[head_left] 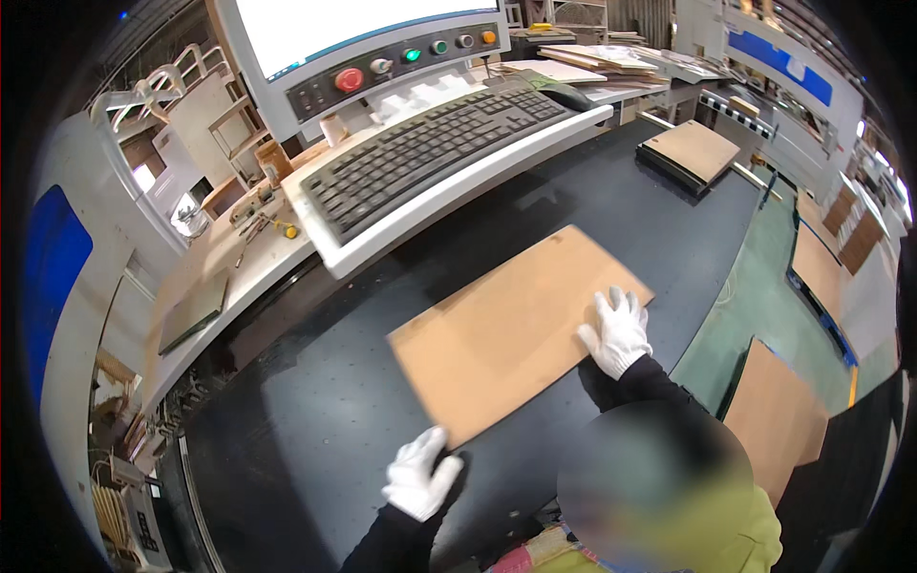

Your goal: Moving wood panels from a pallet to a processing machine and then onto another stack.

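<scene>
A rectangular tan board (516, 329) lies on the dark machine table (325, 420), slanting up to the right. My right hand (619, 334), in a white glove, rests on the board's right part with its fingers spread. My left hand (420, 476), gloved in white too, is at the board's near left corner. Its thumb stands apart from the fingers, and the fingertips are at or just touching that corner. Neither hand is wrapped round anything. Part of my right forearm is hidden by a blurred patch.
Beyond the board, a keyboard (430, 153) sits on a white shelf under a control panel (382, 72) with coloured buttons. A small stack of boards (693, 153) is at the table's far right. More brown boards (776, 411) stand to the right, above a green floor (731, 325).
</scene>
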The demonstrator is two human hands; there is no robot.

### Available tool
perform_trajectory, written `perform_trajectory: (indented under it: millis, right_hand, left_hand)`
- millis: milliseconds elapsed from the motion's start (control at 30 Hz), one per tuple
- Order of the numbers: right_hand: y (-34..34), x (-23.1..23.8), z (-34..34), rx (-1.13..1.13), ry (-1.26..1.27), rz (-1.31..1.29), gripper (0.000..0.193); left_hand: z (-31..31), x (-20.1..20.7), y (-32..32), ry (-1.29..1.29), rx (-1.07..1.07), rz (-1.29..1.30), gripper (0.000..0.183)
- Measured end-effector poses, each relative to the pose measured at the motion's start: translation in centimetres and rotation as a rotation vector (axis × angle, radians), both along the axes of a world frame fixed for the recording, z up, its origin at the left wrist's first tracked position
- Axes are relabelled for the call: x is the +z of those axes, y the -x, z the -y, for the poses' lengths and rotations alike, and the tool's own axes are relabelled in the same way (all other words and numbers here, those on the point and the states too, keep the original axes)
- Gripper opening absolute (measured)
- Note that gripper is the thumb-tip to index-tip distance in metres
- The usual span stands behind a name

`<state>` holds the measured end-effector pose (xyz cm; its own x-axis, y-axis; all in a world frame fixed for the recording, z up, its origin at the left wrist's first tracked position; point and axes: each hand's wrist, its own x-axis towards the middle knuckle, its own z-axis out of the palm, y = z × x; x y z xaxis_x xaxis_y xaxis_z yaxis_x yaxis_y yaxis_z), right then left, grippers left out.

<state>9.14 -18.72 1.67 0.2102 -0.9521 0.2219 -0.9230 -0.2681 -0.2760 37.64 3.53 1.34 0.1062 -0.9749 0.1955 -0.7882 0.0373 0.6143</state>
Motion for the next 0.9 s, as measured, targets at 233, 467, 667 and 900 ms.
perform_trajectory:
  millis: [233,467,667,900]
  right_hand:
    - [10.7,-1.4,8.8,0.012,-0.143,-0.036,0.071]
    - [19.1,-4.7,18.6,0.163,-0.152,0.074,0.062]
    - [8.3,-3.1,5.2,0.508,0.572,0.256,0.035]
    - [2.0,-2.5,-23.3,1.515,-0.501,0.478,0.035]
  left_hand:
    - [8.0,1.0,14.0,-0.138,-0.159,0.079,0.052]
    - [3.6,-1.2,18.5,-0.078,0.033,-0.059,0.050]
    - [-2.9,-4.2,23.7,0.073,0.276,-0.141,0.048]
    - [-18.3,-7.4,30.3,-0.076,0.961,-0.417,0.037]
